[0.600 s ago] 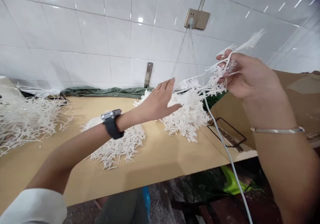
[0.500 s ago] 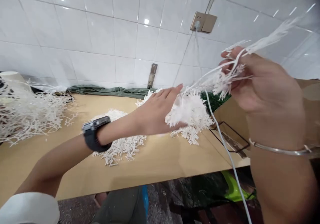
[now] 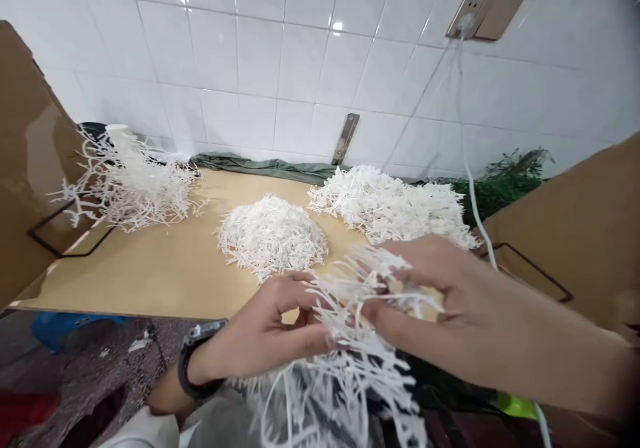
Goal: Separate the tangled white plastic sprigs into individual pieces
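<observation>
There are two hands: left hand point(image 3: 265, 335) at seven o'clock, right hand point(image 3: 445, 295) at four. One strand bunch point(image 3: 365, 361) hangs near six; two white heaps, smaller heap point(image 3: 273, 238) central, larger heap point(image 3: 395, 201) at three; one tangle point(image 3: 140, 188) at nine.

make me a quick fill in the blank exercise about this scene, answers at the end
The round black wristwatch is on the person's ____ wrist.
The left hand and right hand hold thin branching strands coloured ____.
A crumpled ____ cloth lies along the far edge of the flat tan work surface.
Missing words: left; white; green.
</observation>
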{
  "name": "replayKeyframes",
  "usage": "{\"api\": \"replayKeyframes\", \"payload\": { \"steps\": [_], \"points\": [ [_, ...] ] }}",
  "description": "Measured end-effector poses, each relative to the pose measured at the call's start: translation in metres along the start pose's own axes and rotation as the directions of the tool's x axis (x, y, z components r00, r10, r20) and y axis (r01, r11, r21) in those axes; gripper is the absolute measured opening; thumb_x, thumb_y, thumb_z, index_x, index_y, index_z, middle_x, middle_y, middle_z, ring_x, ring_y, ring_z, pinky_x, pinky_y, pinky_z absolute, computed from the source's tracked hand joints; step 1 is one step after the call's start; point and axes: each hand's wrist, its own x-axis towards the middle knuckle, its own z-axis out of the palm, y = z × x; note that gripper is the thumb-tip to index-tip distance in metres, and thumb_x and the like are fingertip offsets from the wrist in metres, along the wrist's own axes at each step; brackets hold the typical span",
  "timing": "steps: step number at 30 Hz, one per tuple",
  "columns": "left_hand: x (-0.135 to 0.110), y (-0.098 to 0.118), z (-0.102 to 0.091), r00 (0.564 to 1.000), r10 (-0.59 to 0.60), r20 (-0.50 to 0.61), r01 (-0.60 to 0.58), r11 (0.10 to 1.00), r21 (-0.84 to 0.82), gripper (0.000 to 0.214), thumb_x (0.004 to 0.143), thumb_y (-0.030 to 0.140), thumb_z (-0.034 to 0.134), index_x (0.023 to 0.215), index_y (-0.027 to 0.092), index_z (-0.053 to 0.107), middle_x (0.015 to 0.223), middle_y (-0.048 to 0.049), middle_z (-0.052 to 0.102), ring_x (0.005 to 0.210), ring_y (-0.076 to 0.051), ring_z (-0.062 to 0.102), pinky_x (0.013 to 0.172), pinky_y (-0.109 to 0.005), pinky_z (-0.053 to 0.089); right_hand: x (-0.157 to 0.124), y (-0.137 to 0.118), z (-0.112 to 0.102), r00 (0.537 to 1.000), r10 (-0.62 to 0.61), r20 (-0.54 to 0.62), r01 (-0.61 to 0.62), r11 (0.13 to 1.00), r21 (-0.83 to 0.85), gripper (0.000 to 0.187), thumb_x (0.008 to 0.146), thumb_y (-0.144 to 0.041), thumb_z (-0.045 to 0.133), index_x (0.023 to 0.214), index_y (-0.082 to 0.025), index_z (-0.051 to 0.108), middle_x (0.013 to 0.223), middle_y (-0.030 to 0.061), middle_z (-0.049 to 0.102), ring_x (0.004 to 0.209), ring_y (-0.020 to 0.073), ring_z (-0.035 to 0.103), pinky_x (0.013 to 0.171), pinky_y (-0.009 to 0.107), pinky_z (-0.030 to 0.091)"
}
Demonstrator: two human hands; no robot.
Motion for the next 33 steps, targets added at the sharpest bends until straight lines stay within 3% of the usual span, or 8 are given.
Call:
{"api": "replayKeyframes", "payload": {
  "steps": [3, 8, 13, 17, 22, 26, 31, 33],
  "points": [
    [-0.015, -0.024, 0.011, 0.979, 0.075, -0.189, -0.082, 0.996, -0.029, 0.036, 0.074, 0.055, 0.066, 0.067, 0.02, 0.069, 0.06, -0.0028, 0.059, 0.061, -0.017, 0.053, 0.065, -0.031, 0.045, -0.005, 0.009, 0.037, 0.997, 0.01, 0.072, -0.011, 1.0, 0.013, 0.014, 0.076, -0.03, 0.058, 0.062, -0.025, 0.058, 0.053, -0.002, 0.055, 0.049, 0.0163, 0.051, 0.041, 0.028, 0.036],
    [-0.034, -0.054, 0.027, 0.885, 0.062, -0.462, -0.113, 0.99, -0.082, 0.045, 0.06, 0.066, 0.07, 0.075, 0.023, 0.072, 0.064, -0.0046, 0.061, 0.06, -0.02, 0.052, 0.058, -0.032, 0.043, -0.011, 0.024, 0.09, 0.997, 0.081, -0.015, -0.077, 0.983, 0.169, 0.013, 0.073, -0.024, 0.059, 0.06, -0.024, 0.056, 0.051, -0.0022, 0.053, 0.049, 0.0158, 0.051, 0.044, 0.027, 0.038],
    [-0.049, -0.072, 0.035, 0.882, -0.063, -0.467, -0.012, 0.988, -0.157, 0.027, 0.084, 0.046, 0.057, 0.075, 0.024, 0.071, 0.073, -0.0043, 0.064, 0.068, -0.019, 0.057, 0.068, -0.032, 0.048, -0.019, 0.044, 0.118, 0.99, 0.139, 0.0, -0.134, 0.952, 0.275, 0.013, 0.076, -0.033, 0.062, 0.067, -0.025, 0.058, 0.06, -0.0003, 0.057, 0.058, 0.0191, 0.056, 0.052, 0.029, 0.045],
    [-0.057, -0.079, 0.035, 0.899, -0.154, -0.41, 0.069, 0.975, -0.213, 0.024, 0.086, 0.04, 0.058, 0.082, 0.022, 0.072, 0.076, -0.0041, 0.066, 0.07, -0.018, 0.058, 0.07, -0.029, 0.048, -0.03, 0.059, 0.148, 0.979, 0.2, -0.045, -0.158, 0.874, 0.46, 0.011, 0.076, -0.036, 0.065, 0.082, -0.028, 0.06, 0.079, 0.0014, 0.064, 0.073, 0.0223, 0.061, 0.068, 0.033, 0.051],
    [-0.057, -0.084, 0.035, 0.898, -0.237, -0.371, 0.114, 0.939, -0.323, 0.026, 0.082, 0.041, 0.063, 0.081, 0.015, 0.066, 0.072, -0.0032, 0.063, 0.065, -0.014, 0.053, 0.064, -0.024, 0.043, -0.052, 0.063, 0.202, 0.835, 0.482, -0.267, -0.175, 0.691, 0.701, 0.02, 0.082, -0.04, 0.058, 0.1, -0.031, 0.058, 0.089, 0.0038, 0.064, 0.073, 0.0221, 0.062, 0.06, 0.031, 0.05],
    [-0.06, -0.096, 0.031, 0.959, -0.111, -0.26, -0.011, 0.905, -0.425, 0.054, 0.081, 0.066, 0.049, 0.081, 0.014, 0.063, 0.063, -0.0024, 0.056, 0.057, -0.012, 0.048, 0.056, -0.023, 0.04, -0.069, 0.06, 0.226, 0.725, 0.616, -0.308, -0.171, 0.594, 0.786, 0.018, 0.083, -0.037, 0.059, 0.092, -0.022, 0.061, 0.096, 0.0062, 0.065, 0.076, 0.0196, 0.062, 0.063, 0.029, 0.049],
    [-0.059, -0.101, 0.03, 0.992, -0.052, -0.116, 0.006, 0.93, -0.368, 0.046, 0.076, 0.059, 0.063, 0.084, 0.013, 0.061, 0.066, -0.0008, 0.053, 0.058, -0.009, 0.043, 0.056, -0.021, 0.037, -0.066, 0.041, 0.227, 0.592, 0.628, -0.505, -0.07, 0.664, 0.744, 0.017, 0.081, -0.033, 0.063, 0.076, -0.016, 0.06, 0.072, 0.0016, 0.057, 0.058, 0.0107, 0.051, 0.051, 0.02, 0.039],
    [-0.056, -0.099, 0.036, 0.984, -0.112, -0.137, 0.051, 0.921, -0.387, 0.054, 0.083, 0.065, 0.047, 0.082, 0.013, 0.06, 0.066, -0.0016, 0.052, 0.058, -0.01, 0.042, 0.055, -0.022, 0.035, -0.062, 0.035, 0.225, 0.569, 0.62, -0.54, -0.067, 0.689, 0.721, 0.019, 0.08, -0.034, 0.065, 0.075, -0.017, 0.059, 0.068, 0.0004, 0.054, 0.057, 0.01, 0.049, 0.05, 0.02, 0.037]
  ]
}}
